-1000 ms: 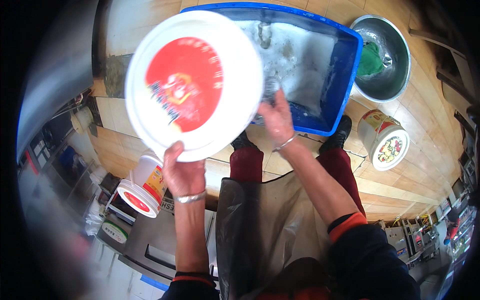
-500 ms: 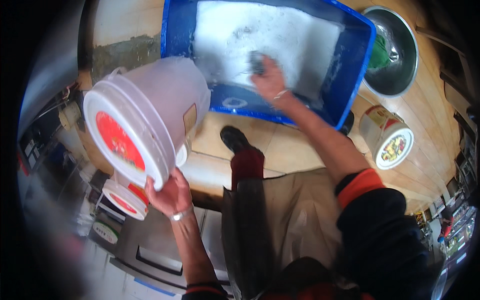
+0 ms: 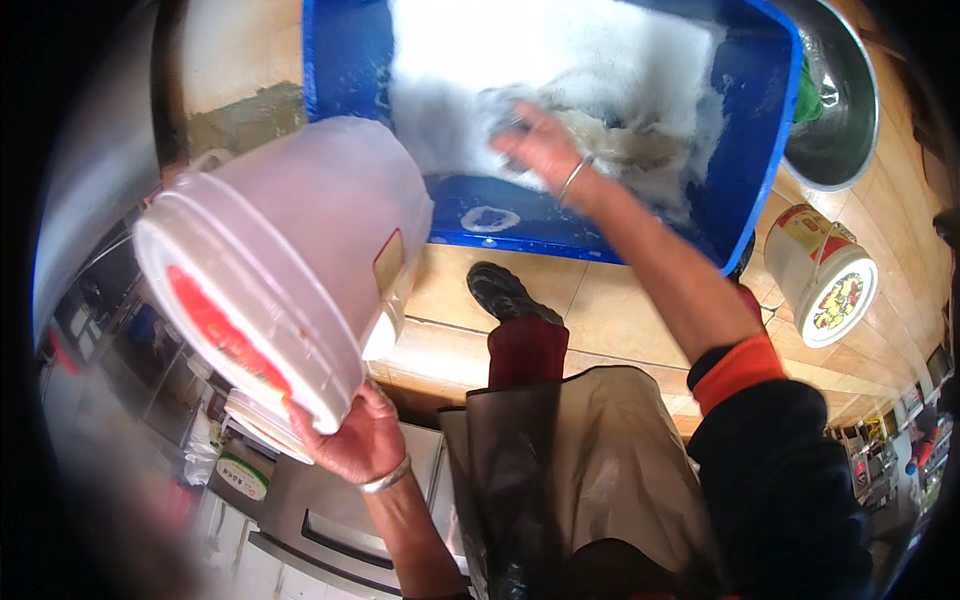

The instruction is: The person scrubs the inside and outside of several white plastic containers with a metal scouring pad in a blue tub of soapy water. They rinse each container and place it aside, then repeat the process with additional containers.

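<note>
My left hand (image 3: 362,435) is closed on the lid rim of a large translucent plastic bucket (image 3: 330,200). The bucket lies tilted in the air, its white lid with a red round label turned toward the lower left. Its far end reaches the near left edge of a blue tub (image 3: 475,228). Over the white suds (image 3: 440,60) in that tub, my right hand (image 3: 545,150) grips a grey scouring pad (image 3: 500,108), blurred by motion. My fingers partly hide the pad.
A metal basin (image 3: 840,150) with a green cloth (image 3: 807,98) stands right of the tub. Near it is a smaller lidded bucket (image 3: 800,255). More lidded tubs and a steel cabinet (image 3: 330,520) are at lower left. My boot (image 3: 505,290) rests on the tiled floor.
The view has shifted, and the held bucket appears larger and lower at left. My right hand still moves the pad over the suds, where a brownish water patch now shows.
</note>
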The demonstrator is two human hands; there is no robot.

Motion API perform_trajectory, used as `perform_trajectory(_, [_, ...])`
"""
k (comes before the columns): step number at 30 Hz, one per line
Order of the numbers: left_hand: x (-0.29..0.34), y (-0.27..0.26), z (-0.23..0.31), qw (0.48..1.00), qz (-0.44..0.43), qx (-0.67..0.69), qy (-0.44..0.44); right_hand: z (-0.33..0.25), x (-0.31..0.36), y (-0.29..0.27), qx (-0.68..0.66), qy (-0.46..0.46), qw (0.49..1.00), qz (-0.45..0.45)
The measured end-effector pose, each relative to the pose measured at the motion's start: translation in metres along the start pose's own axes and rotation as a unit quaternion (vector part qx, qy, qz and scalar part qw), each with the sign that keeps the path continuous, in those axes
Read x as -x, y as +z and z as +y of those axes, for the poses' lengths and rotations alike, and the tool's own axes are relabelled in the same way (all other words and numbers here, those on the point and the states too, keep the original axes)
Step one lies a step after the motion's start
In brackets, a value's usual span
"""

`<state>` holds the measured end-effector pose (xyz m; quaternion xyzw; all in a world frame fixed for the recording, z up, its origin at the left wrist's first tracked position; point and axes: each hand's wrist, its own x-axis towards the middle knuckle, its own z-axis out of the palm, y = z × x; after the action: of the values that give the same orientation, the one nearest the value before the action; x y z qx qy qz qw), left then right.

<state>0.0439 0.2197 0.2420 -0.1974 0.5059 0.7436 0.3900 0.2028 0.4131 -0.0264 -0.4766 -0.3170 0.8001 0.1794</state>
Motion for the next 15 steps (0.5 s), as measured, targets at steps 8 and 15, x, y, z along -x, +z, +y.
perform_trajectory(8, [0.008, 0.016, -0.008, 0.999, 0.044, -0.022, 0.023, -0.116, 0.090, 0.157, 0.093, -0.380, 0.915, 0.096])
perform_trajectory(15, [0.004, 0.000, -0.004, 0.999, 0.038, -0.015, 0.008, -0.043, -0.021, 0.128, 0.209, -0.164, 0.963, 0.051])
